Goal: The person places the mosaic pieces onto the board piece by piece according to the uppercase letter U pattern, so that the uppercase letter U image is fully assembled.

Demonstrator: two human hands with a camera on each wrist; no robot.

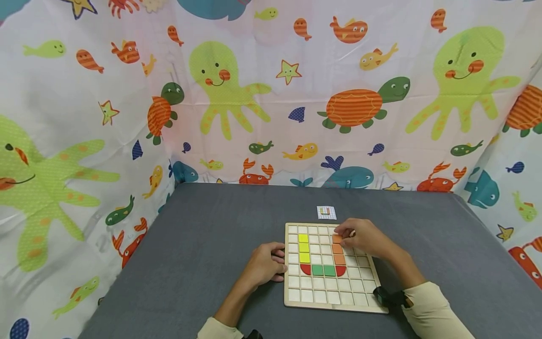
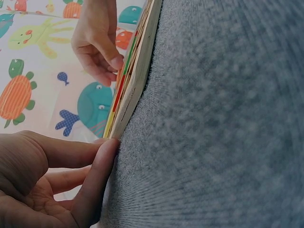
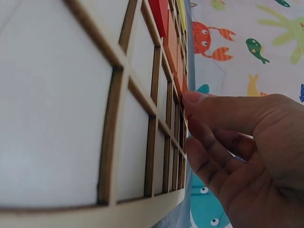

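A wooden grid board with white cells lies on the table. Yellow tiles form its left column, orange tiles its right column. Below them, green tiles sit between two rounded red tiles. My right hand pinches the topmost orange tile at the column's upper end; in the right wrist view the thumb lies against orange. With thumb and fingers, my left hand grips the board's left edge, as the left wrist view shows.
Behind the board lies a small card printed with a coloured grid pattern. Dark grey cloth covers the table. A curtain with sea animals hangs along the back and sides.
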